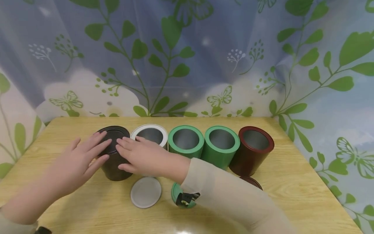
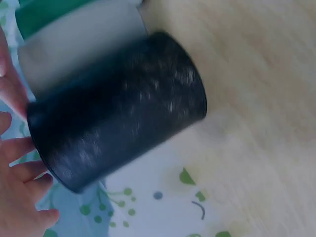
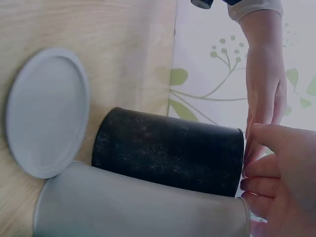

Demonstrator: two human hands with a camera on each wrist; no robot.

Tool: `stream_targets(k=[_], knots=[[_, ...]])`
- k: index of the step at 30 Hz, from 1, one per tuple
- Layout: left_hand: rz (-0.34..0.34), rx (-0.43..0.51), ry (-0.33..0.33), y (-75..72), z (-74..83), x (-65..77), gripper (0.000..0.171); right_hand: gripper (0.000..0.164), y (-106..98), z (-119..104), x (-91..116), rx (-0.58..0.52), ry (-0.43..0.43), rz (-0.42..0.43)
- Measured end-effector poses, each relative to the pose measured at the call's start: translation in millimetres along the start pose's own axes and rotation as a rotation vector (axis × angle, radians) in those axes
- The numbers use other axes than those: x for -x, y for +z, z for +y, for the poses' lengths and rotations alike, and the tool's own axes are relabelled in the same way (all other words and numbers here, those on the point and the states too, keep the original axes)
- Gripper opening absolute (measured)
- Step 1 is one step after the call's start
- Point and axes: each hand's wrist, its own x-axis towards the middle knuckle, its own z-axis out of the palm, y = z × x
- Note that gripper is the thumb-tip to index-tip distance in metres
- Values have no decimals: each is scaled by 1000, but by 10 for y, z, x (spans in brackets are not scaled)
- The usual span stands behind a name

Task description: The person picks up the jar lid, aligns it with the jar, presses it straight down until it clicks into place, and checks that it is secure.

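Observation:
A black can stands at the left end of a row of cans, with a black lid on its top. My left hand reaches over it from the left, straight fingertips on the lid. From the other side my right hand lays extended fingers at the lid's right part, its forearm crossing in front of the row. In the right wrist view both hands meet at the top end of the black can. The left wrist view shows its scuffed side, with left fingers by the rim.
Rightward stand a white can, two green cans and a dark red can, all uncovered. A white lid, a green lid partly under my sleeve and a dark red lid lie in front. A patterned curtain hangs behind.

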Motion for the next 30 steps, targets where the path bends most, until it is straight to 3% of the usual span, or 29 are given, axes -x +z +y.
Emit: stream_targets(k=[7,12,17,25,30], knots=[[180,-4,150,145,329,218,51,57,73,-95,445,-29,-125,110],[202,2,210,271,498,262,60,53,288,-97,691,-68,-148,117],[109,21,221,457,541,304,47,53,568,-69,772,-106,-108,65],[3,28,187,795,549,372,55,56,881,-85,772,-115,-51,10],[-131,56,144,874,608,357,57,59,998,-94,769,-87,-38,2]])
